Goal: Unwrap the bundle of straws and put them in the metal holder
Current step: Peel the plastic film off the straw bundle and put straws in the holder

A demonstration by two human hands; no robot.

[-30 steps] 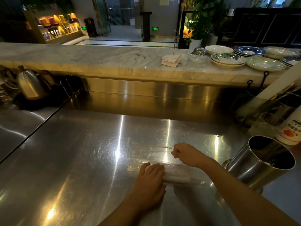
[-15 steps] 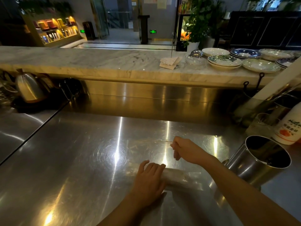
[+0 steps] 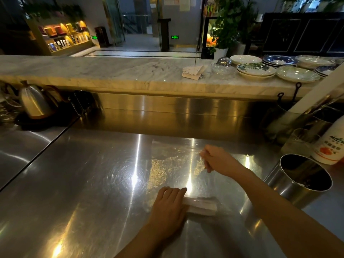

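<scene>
A bundle of straws point(image 3: 202, 204) lies on the steel counter point(image 3: 83, 183), still partly rolled in clear plastic wrap point(image 3: 167, 164). The wrap is spread flat across the counter away from me. My left hand point(image 3: 167, 207) rests flat on the left end of the bundle, pressing it down. My right hand point(image 3: 217, 160) pinches the far edge of the wrap, farther back and to the right. The metal holder point(image 3: 297, 181), a shiny round cylinder with a dark inside, stands at the right, close to my right forearm.
A white bottle point(image 3: 333, 146) and a glass point(image 3: 297, 142) stand behind the holder. A metal kettle point(image 3: 35, 103) sits at the far left. Stacked plates point(image 3: 260, 69) and papers point(image 3: 193, 71) are on the raised marble ledge point(image 3: 93, 71).
My right hand has pulled the wrap's edge away from me, unrolling a wide clear sheet. The bundle under my left hand now looks thinner and more exposed.
</scene>
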